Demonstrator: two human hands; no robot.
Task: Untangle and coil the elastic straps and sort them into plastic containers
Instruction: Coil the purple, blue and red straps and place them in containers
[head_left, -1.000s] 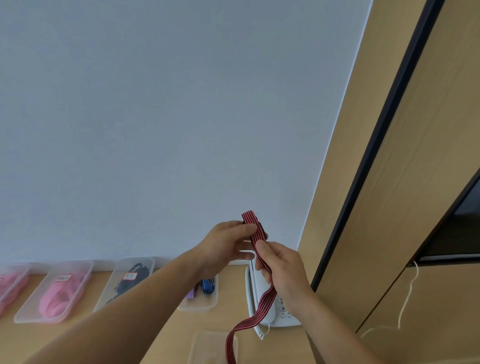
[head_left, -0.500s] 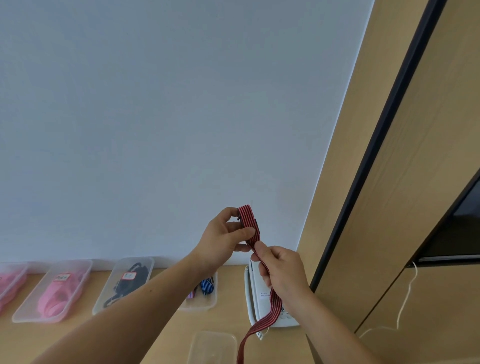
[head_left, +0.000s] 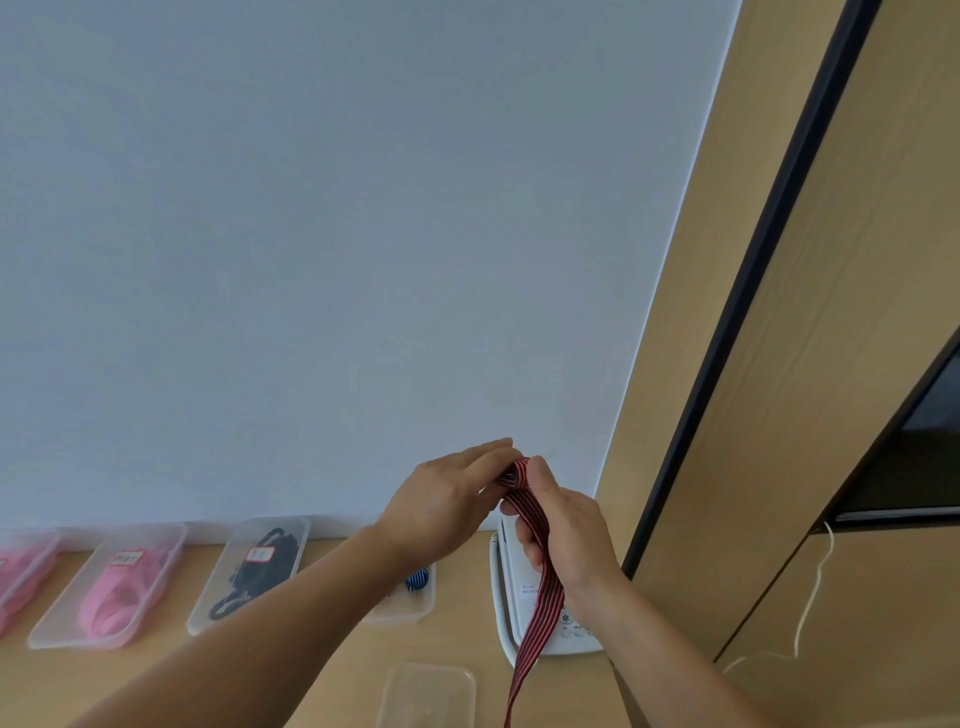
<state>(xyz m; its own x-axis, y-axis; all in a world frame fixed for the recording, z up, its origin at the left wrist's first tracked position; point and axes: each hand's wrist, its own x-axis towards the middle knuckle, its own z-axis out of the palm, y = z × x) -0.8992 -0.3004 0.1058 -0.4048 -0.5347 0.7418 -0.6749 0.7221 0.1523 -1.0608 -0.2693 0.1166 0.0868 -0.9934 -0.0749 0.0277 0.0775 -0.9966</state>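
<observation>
Head camera: A person wound a striped strap in mid-air above a wooden tabletop. The right hand was curled round the band, thumb pressed up against the small roll already formed at its top end. The left hand lay with fingers straight along the far side of that roll; its thumb was hidden, so a pinch could not be confirmed. From the grip the strap's loose tail hung straight down, across the front of a white device, and ran out of the bottom of the picture.

Well to the left of the grip and below it, clear containers stood in a row against the wall: a pink-strap container, a black-strap container and, partly hidden behind the left forearm, a blue-strap container. An empty container sat directly beneath the hands.

The step in hand appeared to be coiling, with much of the strap's length yet to be taken up. The next move would likely call for the right hand to feed more band upward while the left turned the roll, keeping the flat strap untwisted, before the finished coil went into a container, perhaps the empty one below.
</observation>
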